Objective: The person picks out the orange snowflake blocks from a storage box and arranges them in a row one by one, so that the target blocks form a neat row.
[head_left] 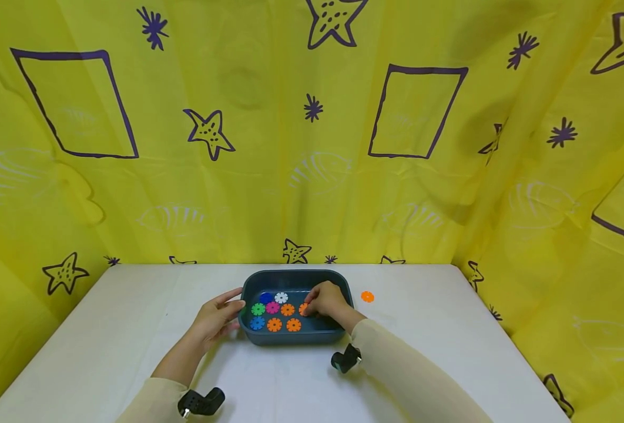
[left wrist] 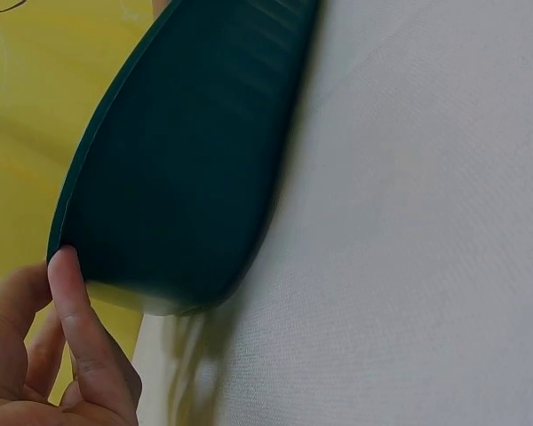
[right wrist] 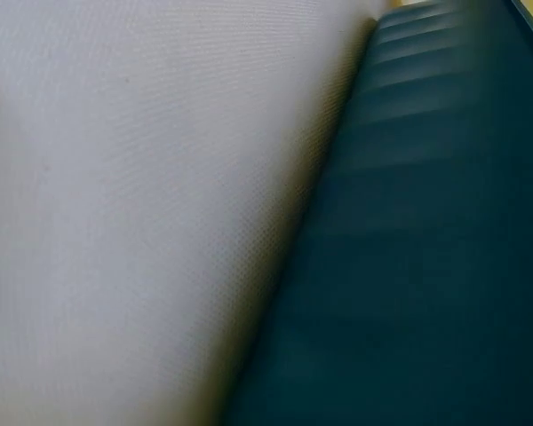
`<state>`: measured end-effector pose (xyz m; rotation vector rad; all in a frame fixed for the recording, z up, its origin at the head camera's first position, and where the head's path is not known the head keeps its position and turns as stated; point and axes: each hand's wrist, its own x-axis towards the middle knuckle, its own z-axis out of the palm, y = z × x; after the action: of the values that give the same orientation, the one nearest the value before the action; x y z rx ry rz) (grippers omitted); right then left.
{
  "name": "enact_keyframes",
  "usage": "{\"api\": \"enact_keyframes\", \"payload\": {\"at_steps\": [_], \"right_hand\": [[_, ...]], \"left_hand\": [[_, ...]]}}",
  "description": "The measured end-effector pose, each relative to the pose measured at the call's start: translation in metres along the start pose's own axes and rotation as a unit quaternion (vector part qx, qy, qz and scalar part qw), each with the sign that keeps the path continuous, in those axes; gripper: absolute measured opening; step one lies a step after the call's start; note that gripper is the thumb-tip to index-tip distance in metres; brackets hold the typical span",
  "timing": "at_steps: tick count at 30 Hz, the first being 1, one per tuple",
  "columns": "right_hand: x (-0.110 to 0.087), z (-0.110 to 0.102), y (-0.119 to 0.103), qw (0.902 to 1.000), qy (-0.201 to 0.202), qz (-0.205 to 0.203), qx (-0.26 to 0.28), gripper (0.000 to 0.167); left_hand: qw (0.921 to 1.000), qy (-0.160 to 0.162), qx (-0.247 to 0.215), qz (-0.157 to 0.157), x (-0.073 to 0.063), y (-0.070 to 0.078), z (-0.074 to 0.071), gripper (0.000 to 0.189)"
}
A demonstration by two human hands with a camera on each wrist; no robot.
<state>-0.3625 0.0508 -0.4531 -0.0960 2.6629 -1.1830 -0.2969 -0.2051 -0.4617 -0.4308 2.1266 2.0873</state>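
- Your left hand (head_left: 211,320) grips the left end of the dark teal, round-cornered rectangular tray (head_left: 296,339), thumb and finger narrowed at its smooth rim.
- Your right hand (head_left: 329,299) reaches over the tray's right side, fingers curled down and fingertips drawn together on a flat orange notched disc (head_left: 304,309), which they partly cover.
- That disc is inside the tray, at the right end of the middle row; to its left you have another flat orange disc (head_left: 288,309), a pink notched disc (head_left: 272,307) and a green notched disc (head_left: 258,309).
- In the far row, a dark blue disc (head_left: 266,299) sits just beside a white notched disc (head_left: 281,298).
- In the near row, left to right, lie a lighter blue notched disc (head_left: 257,323) and two orange toothed discs (head_left: 274,324).
- Outside, right of the tray, a lone orange disc (head_left: 367,296) lies flat on the white cloth-covered table (head_left: 132,352); your wrist views show the cloth's fine weave and the tray's ribbed outer wall.
- You wear beige sleeves (head_left: 412,370), with a small black camera (head_left: 201,402) at each wrist.
- Beyond the table hangs a creased yellow curtain (head_left: 259,205) with purple starfish outlines and pale fish.
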Motion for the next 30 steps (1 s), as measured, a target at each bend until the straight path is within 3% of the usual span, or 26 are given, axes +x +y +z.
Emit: {"api": "enact_keyframes", "payload": {"at_steps": [15, 30], "right_hand": [[0.002, -0.004, -0.001, 0.9997, 0.011, -0.002, -0.02, 0.019], [0.004, -0.011, 0.0, 0.9998, -0.012, 0.009, -0.01, 0.014]], "left_hand": [[1.0, 0.001, 0.0, 0.001, 0.001, -0.001, -0.001, 0.048], [1.0, 0.0, 0.004, -0.006, -0.001, 0.0, -0.001, 0.048]]}}
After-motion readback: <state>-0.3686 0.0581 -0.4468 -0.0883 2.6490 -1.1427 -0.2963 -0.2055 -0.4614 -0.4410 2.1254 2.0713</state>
